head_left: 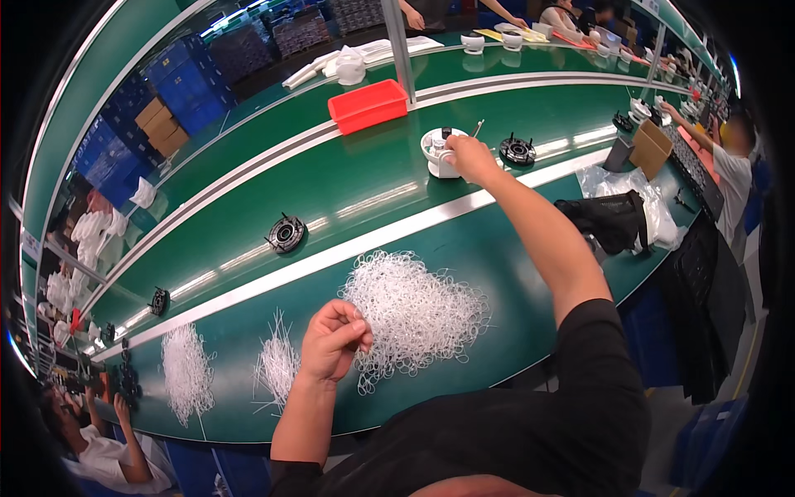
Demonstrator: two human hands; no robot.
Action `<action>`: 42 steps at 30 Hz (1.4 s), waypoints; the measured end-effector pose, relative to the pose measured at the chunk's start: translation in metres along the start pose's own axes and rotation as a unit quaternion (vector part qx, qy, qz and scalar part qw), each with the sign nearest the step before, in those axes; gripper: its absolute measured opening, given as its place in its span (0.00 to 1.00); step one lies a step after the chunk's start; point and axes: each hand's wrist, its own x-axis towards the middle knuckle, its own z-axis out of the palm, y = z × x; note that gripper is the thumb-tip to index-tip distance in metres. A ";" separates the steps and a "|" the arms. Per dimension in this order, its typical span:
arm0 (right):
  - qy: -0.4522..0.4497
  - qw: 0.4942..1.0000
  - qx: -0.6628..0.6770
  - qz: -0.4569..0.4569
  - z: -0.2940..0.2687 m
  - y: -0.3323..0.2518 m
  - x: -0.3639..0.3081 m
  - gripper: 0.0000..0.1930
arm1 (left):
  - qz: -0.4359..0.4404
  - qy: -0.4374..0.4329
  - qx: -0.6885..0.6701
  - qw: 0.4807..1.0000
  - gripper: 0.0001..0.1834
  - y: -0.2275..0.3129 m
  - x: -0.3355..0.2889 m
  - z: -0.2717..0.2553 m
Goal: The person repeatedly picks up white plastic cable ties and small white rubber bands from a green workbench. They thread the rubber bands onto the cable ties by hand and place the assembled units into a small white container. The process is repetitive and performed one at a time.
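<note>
My right hand point(472, 161) reaches forward to a white round housing point(440, 169) with small parts inside its open top. Its fingers are closed at the housing's right rim; the fingertips are partly hidden. My left hand point(333, 341) is held in a pinch over the left edge of a large heap of thin white looped ties point(422, 311). Whatever sits between those fingertips, if anything, is too small to make out. Just left of that hand lies a small bunch of straight white ties point(278, 363). A black round part with prongs point(517, 150) rests right of the housing.
More black round parts point(286, 235) sit along the green belt point(364, 207). Another white tie pile point(187, 373) lies left. A red bin point(368, 106) stands behind. At right are a black bag point(609, 222), clear plastic and a cardboard box point(651, 149). Other people work at both ends.
</note>
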 end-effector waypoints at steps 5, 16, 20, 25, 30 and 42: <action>-0.007 0.996 0.019 -0.091 -0.033 0.002 -0.088 0.12 | -0.003 0.042 -0.025 0.999 0.04 0.011 0.022 0.014; 0.039 0.985 0.149 -0.081 -0.070 0.025 -0.232 0.13 | 0.020 0.027 0.316 0.948 0.09 -0.035 0.181 0.073; 0.097 0.966 0.172 0.166 -0.064 0.030 -0.241 0.16 | 0.044 0.041 0.351 0.934 0.08 -0.069 0.223 0.089; 0.044 0.888 0.390 0.239 -0.032 0.074 -0.212 0.20 | 0.095 0.009 0.480 0.872 0.11 -0.093 0.242 0.103; 0.081 0.861 0.462 0.198 -0.030 0.066 -0.187 0.16 | 0.089 0.003 0.511 0.855 0.10 -0.089 0.227 0.112; 0.101 0.833 0.504 0.204 -0.027 0.061 -0.169 0.19 | 0.119 -0.017 0.554 0.824 0.09 -0.081 0.202 0.126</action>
